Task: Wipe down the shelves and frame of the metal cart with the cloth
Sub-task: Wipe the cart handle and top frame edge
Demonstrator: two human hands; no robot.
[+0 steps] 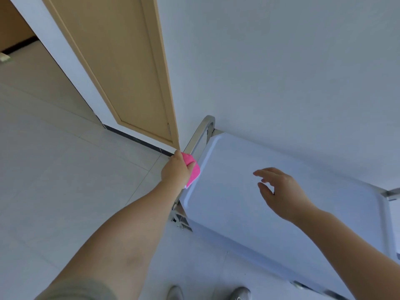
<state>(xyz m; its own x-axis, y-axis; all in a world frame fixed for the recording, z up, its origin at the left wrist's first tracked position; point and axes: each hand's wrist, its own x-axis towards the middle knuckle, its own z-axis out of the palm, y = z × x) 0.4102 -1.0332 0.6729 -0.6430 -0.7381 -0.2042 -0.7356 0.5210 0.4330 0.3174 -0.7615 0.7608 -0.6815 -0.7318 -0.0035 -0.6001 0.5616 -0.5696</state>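
Note:
The metal cart stands against the white wall, its flat top shelf (pixel 281 213) pale and shiny. A curved metal handle bar (pixel 200 133) runs along the cart's left end. My left hand (pixel 175 172) is shut on a pink cloth (pixel 192 169), which is wrapped around the lower part of that bar. My right hand (pixel 279 191) hovers just above the middle of the top shelf, fingers spread and holding nothing. The lower shelves are hidden under the top one.
A wooden door (pixel 121 68) stands open at the left of the cart, close to the handle. Pale tiled floor (pixel 54 180) spreads to the left. The white wall (pixel 281 72) backs the cart. My shoes (pixel 238 294) stand by the cart's near edge.

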